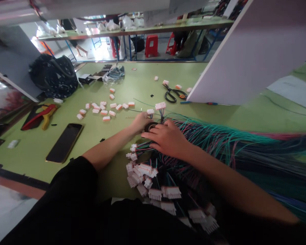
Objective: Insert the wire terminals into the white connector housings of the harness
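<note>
My left hand point(140, 122) is closed at the wires just below a small white connector point(150, 111). Beside it, a larger white and orange connector point(160, 105) stands up on its short wires. My right hand point(169, 137) curls its fingers over a roll of black tape point(150, 127), against the wires. A thick bundle of green, pink and dark wires point(219, 136) runs off to the right beneath my right forearm. Many finished wire ends carry white connectors point(144, 170), heaped in front of my body. The exact grip of the left fingertips is partly hidden.
Loose connectors point(104, 112) lie scattered left of my hands. A phone point(65, 143), a red and yellow tool point(44, 114), black-handled scissors point(174, 93) and a dark bag point(53, 76) rest on the green table point(112, 132). A white partition point(244, 54) rises at the right.
</note>
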Motion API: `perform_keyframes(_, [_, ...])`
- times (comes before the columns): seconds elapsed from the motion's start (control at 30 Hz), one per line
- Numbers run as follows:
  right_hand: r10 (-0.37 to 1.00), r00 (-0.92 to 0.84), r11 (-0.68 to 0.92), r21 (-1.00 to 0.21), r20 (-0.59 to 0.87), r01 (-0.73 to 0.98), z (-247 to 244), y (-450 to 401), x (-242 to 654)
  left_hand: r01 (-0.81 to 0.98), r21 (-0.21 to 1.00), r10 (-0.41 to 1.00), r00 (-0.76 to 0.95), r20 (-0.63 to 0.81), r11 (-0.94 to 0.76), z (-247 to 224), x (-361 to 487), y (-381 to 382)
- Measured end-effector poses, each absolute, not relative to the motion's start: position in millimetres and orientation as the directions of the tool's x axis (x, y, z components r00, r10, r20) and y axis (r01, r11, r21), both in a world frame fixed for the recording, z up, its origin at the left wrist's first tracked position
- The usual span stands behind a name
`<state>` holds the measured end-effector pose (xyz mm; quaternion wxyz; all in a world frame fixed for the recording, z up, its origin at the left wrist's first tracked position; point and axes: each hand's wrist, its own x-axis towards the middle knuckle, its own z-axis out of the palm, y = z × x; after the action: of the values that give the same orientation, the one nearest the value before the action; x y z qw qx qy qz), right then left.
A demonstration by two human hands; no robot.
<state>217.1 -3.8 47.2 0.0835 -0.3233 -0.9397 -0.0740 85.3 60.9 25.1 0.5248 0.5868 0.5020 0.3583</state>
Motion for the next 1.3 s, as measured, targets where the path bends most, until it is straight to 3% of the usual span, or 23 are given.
perform_keyframes(0.1, [0.669, -0.721, 0.74, -0.066, 0.182, 0.67, 43.0, -2.3, 214.8, 0.226, 0.967, 0.926, 0.325, -0.191, 0.12, 34.6, 77.2, 59.6])
perform_keyframes(0.27, [0.851, -0.51, 0.461, -0.647, 0.127, 0.608, 47.8, 10.5, 222.9, 0.475, 0.88, 0.897, 0.39, -0.206, -0.005, 60.5, 40.8, 52.4])
perform_keyframes(0.4, [0.925, -0.372, 0.255, -0.853, 0.078, 0.455, 49.7, 15.6, 228.2, 0.294, 0.952, 0.715, 0.648, -0.263, 0.085, 68.3, 15.9, 38.8])
perform_keyframes(0.57, [0.959, -0.28, 0.152, -0.912, 0.042, 0.382, 47.8, 13.7, 228.6, 0.082, 0.966, 0.716, 0.656, -0.238, 0.246, 50.3, 16.6, 34.9])
perform_keyframes(0.73, [0.933, -0.352, 0.245, -0.848, 0.075, 0.47, 51.5, 11.4, 227.1, -0.056, 0.937, 0.718, 0.658, -0.226, 0.346, 33.9, 22.0, 40.1])
perform_keyframes(0.83, [0.926, -0.366, 0.284, -0.813, 0.095, 0.507, 51.8, 10.4, 226.4, -0.066, 0.922, 0.697, 0.675, -0.241, 0.383, 31.4, 22.2, 41.4])
perform_keyframes(1.3, [0.968, -0.245, 0.163, -0.891, 0.06, 0.423, 45.6, 9.5, 222.9, -0.049, 0.881, 0.714, 0.608, -0.347, 0.47, 34.3, 24.6, 38.3])
